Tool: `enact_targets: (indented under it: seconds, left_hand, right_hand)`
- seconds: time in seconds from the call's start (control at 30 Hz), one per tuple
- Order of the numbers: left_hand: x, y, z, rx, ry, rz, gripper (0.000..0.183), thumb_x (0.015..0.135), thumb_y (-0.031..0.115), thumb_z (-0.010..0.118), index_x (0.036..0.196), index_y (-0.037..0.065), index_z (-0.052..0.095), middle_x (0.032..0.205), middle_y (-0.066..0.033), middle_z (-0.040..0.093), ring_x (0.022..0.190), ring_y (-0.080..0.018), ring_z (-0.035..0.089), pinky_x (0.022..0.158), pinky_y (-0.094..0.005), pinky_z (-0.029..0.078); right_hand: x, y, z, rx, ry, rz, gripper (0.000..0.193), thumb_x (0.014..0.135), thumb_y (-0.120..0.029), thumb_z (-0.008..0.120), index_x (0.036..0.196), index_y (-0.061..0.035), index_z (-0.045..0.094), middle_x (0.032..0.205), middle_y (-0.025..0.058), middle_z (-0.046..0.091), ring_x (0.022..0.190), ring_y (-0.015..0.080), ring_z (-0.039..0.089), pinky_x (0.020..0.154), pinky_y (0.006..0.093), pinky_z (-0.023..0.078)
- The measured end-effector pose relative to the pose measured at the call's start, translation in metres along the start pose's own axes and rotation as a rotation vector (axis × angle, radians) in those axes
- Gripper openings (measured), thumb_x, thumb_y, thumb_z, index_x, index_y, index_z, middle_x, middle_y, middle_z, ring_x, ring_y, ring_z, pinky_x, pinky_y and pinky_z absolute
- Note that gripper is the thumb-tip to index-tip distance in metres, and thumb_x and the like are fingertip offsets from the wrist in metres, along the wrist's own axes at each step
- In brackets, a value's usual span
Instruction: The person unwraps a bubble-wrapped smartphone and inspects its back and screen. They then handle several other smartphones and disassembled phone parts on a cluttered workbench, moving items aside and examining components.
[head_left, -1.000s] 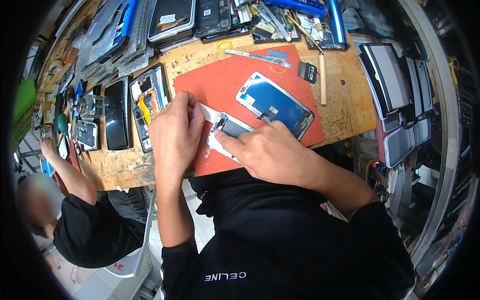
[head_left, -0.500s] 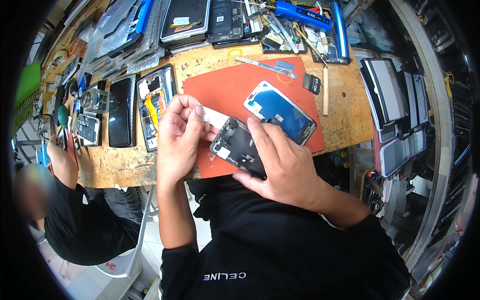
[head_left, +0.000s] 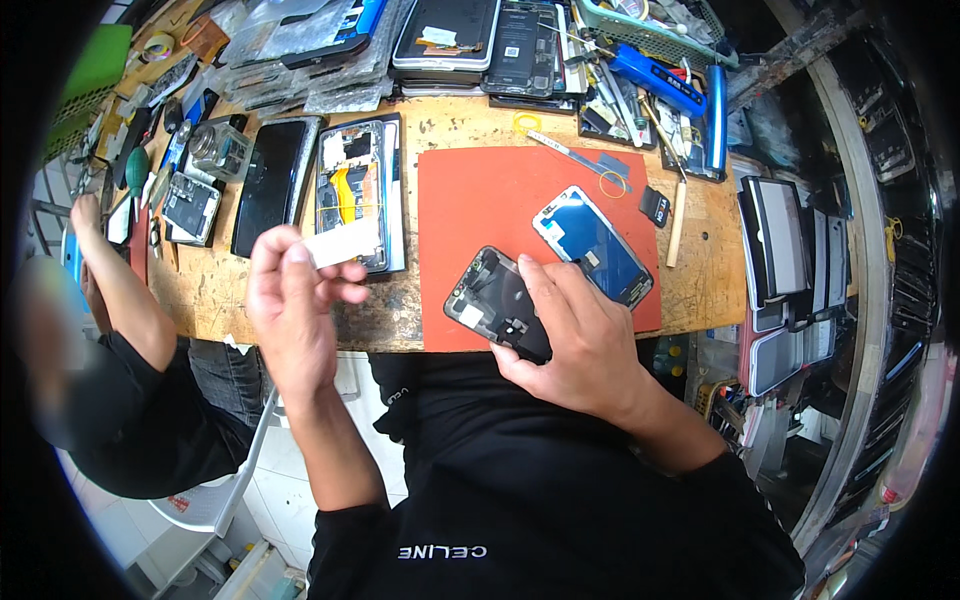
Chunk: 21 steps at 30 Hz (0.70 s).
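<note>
My left hand (head_left: 292, 325) pinches a white strip (head_left: 343, 244), like a card or a piece of paper, between thumb and forefinger. It hovers over the bench's front edge, left of the red mat (head_left: 470, 195). My right hand (head_left: 585, 340) grips a dark phone screen part (head_left: 492, 300) by its long sides, near the mat's front edge. Small metal fittings and a white label show on its face. My palm and fingers hide its lower right end. Just beyond lies a second phone screen (head_left: 588, 232) with a blue film and white rim.
Left of the mat lie an opened phone (head_left: 350, 190) and a black phone (head_left: 270, 185). Stacked phone parts (head_left: 445, 40) fill the back. A wooden-handled tool (head_left: 677, 225) and a black card (head_left: 655, 206) lie right. At far left a co-worker's arm (head_left: 130, 285) reaches over the bench.
My left hand has moved left with the white strip, away from the dark screen part. The view has shifted, and my right hand still grips that part.
</note>
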<state>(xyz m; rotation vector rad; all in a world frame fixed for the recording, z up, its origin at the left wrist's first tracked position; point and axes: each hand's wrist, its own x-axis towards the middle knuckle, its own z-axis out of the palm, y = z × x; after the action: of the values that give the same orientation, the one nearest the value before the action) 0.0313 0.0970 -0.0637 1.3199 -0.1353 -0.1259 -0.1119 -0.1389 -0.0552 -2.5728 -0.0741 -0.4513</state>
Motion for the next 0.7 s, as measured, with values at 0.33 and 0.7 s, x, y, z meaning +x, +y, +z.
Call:
enact_targets:
  seconds: [0.33,0.7]
  left_hand:
    - [-0.043,0.002,-0.068,0.018,0.112,-0.164,0.015,0.111,0.017,0.056,0.111,0.002,0.057,0.095,-0.0149,0.073,0.080,-0.0249,0.075,0.063,-0.0314,0.062]
    - [-0.067,-0.087,-0.169,0.031,-0.550,-0.676,0.014,0.098,0.010,0.070,0.096,-0.002,0.064,0.084,-0.0104,0.069,0.078,-0.0226,0.074,0.070,-0.0359,0.061]
  right_hand:
    - [0.016,-0.005,-0.013,-0.024,-0.078,0.086,0.070,0.075,-0.024,0.091,0.133,0.0011,0.060,0.118,0.0171,0.061,0.096,0.0347,0.070,0.078,0.0409,0.058]
    - [0.052,0.011,-0.035,0.474,0.347,0.063,0.015,0.111,-0.008,0.053,0.122,0.0022,0.054,0.105,0.0157,0.071,0.084,0.0155,0.066,0.079,0.0293,0.057]
